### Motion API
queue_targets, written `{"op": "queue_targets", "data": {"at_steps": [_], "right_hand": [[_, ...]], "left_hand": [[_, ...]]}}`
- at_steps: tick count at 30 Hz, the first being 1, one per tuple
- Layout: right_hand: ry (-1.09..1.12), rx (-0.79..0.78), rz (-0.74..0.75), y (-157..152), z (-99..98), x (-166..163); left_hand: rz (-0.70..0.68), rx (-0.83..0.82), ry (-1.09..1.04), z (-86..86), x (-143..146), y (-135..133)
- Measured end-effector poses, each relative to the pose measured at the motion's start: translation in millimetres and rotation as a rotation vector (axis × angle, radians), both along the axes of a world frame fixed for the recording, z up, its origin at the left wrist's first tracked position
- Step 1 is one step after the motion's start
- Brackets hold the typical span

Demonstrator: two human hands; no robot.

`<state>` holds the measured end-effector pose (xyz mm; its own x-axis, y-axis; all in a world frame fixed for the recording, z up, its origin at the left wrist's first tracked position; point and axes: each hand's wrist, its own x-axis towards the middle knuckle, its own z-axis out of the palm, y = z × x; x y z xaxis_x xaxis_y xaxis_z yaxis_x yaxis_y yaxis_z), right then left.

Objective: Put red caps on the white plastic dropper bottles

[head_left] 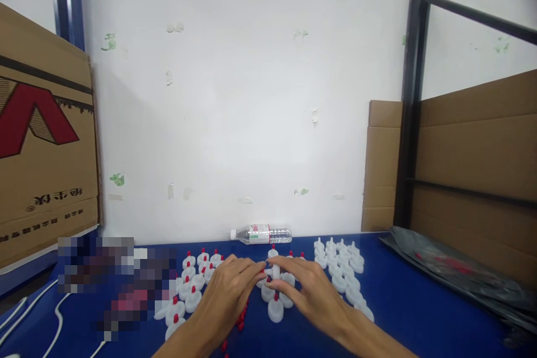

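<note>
White cap [276,272]: mid-table, above the blue table [419,302], caught between the fingertips of both hands, with more caps just beneath it.

Handling, my judgement: small moulded plastic, so light, stiff and smooth enough to squirt out of a loose grip; not fragile. Best taken by its round sides, low down, with fingertips only.

Left hand [229,291]: comes in from near left, palm down, fingers together and stretched right, tips closing on the cap's left side.

Right hand [312,291]: comes in from near right, wrist low, fingers curled, pinching the cap from the right. I can't make out the thumbs.

Around: red-tipped caps [193,291] to the left, plain white caps [344,268] to the right, loose red pieces [241,319] under the left wrist, water bottle [260,234] lying at the far edge.
</note>
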<state>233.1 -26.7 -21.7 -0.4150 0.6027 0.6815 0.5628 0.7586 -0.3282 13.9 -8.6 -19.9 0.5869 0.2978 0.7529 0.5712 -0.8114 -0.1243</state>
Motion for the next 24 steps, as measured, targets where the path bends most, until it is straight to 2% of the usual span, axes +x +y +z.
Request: {"op": "queue_targets", "data": {"at_steps": [5, 9, 13, 15, 18, 20, 24], "right_hand": [[0.06, 0.051, 0.038, -3.6, -1.8, -0.9], [0.101, 0.201, 0.064, -12.1, 0.8, -3.1], [0.091, 0.291, 0.092, -14.6, 1.3, -5.4], [0.059, 0.326, 0.097, -11.8, -0.2, -5.1], [0.0, 0.365, 0.08, -6.3, -2.2, -3.0], [-0.071, 0.366, 0.059, -3.6, -1.6, -1.1], [-0.196, 0.316, -0.035, 0.5, 6.9, 4.8]], "left_hand": [[0.004, -0.068, -0.068, 3.2, 6.4, -7.7], [-0.085, -0.199, -0.232, 8.3, 14.5, -19.1], [-0.133, -0.339, -0.212, 11.3, 14.4, -24.7], [-0.088, -0.337, -0.157, 10.6, 11.8, -23.5], [-0.013, -0.239, -0.058, 10.0, 8.0, -19.0], [-0.014, -0.207, -0.021, 11.4, 6.1, -15.5], [-0.003, -0.273, -0.081, 15.5, -1.5, -5.1]]}}
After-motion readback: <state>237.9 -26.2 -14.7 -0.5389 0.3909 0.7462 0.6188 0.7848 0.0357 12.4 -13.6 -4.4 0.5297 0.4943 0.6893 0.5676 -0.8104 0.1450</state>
